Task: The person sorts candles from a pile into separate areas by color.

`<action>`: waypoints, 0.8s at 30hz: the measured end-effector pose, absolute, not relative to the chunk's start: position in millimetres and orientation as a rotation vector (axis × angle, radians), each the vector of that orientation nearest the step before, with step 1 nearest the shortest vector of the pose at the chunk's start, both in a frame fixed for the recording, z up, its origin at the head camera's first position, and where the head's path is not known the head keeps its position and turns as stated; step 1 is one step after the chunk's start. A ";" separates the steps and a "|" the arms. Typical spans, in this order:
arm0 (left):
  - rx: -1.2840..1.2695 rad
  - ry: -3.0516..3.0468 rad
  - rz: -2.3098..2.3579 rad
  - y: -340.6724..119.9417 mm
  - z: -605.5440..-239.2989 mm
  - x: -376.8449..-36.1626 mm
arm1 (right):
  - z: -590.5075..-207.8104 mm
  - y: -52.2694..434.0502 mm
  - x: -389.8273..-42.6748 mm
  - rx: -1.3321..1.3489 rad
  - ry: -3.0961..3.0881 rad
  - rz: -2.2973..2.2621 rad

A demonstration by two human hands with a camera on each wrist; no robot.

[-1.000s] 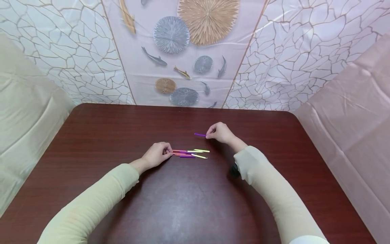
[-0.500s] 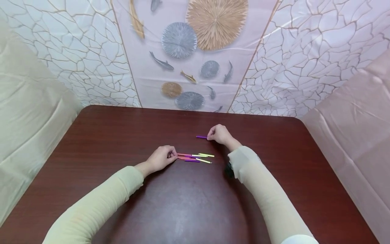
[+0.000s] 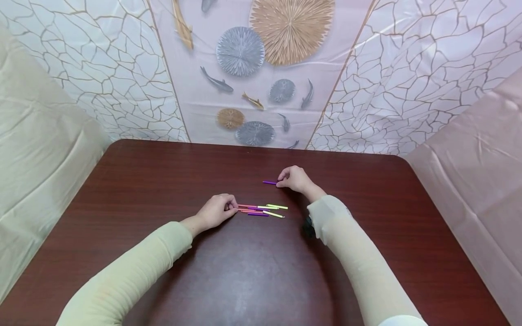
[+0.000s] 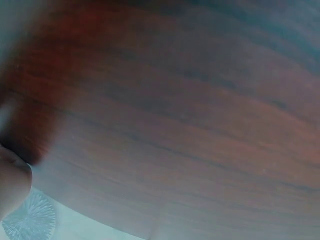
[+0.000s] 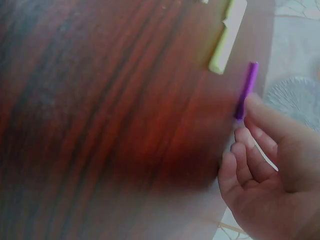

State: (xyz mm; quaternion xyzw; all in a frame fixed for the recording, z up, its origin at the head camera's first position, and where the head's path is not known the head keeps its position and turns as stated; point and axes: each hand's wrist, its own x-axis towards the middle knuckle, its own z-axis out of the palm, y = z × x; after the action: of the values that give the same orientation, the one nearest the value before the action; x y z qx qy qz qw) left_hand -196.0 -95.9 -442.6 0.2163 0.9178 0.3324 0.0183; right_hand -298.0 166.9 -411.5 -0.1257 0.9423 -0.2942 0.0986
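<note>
In the head view my right hand point(image 3: 295, 179) pinches one end of a thin purple stick point(image 3: 269, 182), whose free end points left. The right wrist view shows this purple stick point(image 5: 250, 82) between thumb and fingers, the other fingers curled below. My left hand point(image 3: 217, 211) is at the left end of a small pile, its thumb and finger pinching the ends of the orange sticks point(image 3: 246, 206). Yellow sticks point(image 3: 274, 214) and another purple stick point(image 3: 258, 214) lie in that pile. Only a fingertip point(image 4: 12, 180) shows in the left wrist view.
The dark reddish wooden table point(image 3: 163, 167) spreads around both hands. Behind it hangs a patterned cloth point(image 3: 253, 108) with fish and round motifs. Pale drapes point(image 3: 41, 149) border the sides. Two yellow sticks point(image 5: 227, 42) lie near the right hand in its wrist view.
The whole head view has shifted slightly right and down from a second ago. Both hands keep their places, the right still pinching the purple stick, the left still at the pile.
</note>
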 end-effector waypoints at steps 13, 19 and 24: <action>0.621 2.848 1.015 -97.4 -436.6 -196.1 | -386.7 185.1 -275.9 -0.318 2.649 -1.132; 0.614 2.849 1.008 -97.3 -439.1 -196.9 | -398.2 193.4 -253.2 -0.342 2.615 -1.082; 0.636 2.851 1.017 -94.8 -442.6 -196.1 | -414.1 194.4 -238.3 -0.381 2.608 -1.041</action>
State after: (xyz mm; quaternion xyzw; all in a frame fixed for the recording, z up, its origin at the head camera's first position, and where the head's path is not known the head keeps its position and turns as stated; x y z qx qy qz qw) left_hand -196.1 -94.8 -442.6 0.2056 0.9214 0.3288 0.0240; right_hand -238.3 194.4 -414.1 -0.1327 0.9094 -0.3632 0.1535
